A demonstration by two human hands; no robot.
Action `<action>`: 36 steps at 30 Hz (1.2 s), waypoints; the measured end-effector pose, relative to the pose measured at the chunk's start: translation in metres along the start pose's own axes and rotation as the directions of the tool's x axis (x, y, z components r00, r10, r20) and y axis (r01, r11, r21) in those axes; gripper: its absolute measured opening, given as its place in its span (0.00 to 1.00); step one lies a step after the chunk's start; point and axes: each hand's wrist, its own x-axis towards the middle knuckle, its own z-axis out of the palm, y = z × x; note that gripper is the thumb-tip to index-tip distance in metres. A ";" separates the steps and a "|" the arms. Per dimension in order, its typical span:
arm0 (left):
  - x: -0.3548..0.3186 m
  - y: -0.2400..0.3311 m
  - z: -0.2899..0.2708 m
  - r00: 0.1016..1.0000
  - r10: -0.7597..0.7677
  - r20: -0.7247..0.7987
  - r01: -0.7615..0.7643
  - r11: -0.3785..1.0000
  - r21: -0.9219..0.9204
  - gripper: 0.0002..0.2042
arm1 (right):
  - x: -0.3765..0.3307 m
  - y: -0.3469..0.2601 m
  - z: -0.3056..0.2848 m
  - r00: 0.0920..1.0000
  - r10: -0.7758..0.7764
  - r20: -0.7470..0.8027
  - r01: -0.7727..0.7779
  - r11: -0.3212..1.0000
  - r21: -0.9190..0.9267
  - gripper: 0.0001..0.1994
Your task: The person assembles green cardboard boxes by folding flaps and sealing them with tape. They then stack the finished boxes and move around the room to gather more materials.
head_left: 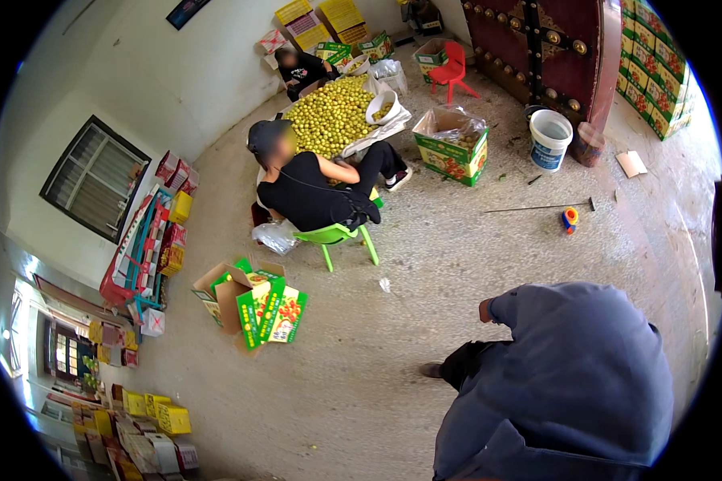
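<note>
A right hand [484,310] is poking from a blue-grey sleeve [503,307], its finger spread and grip impossible to tell; the left hand is lying out of view. A tape dispenser [569,221] is resting beside a thin rod [537,208], well short of the concrete floor [361,361]'s edge at the maroon door [573,52].

Fruit heap [325,112] on a sheet [387,133], bowl [385,99] at sheet's right edge, carton [451,162] right of sheet, bucket [549,151] right of carton.
</note>
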 end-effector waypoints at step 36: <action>0.555 0.605 -0.736 0.970 -0.034 -0.241 -0.048 0.944 -0.325 0.18 | 0.533 -1.003 -0.514 0.944 -0.297 0.141 0.249 0.927 0.282 0.12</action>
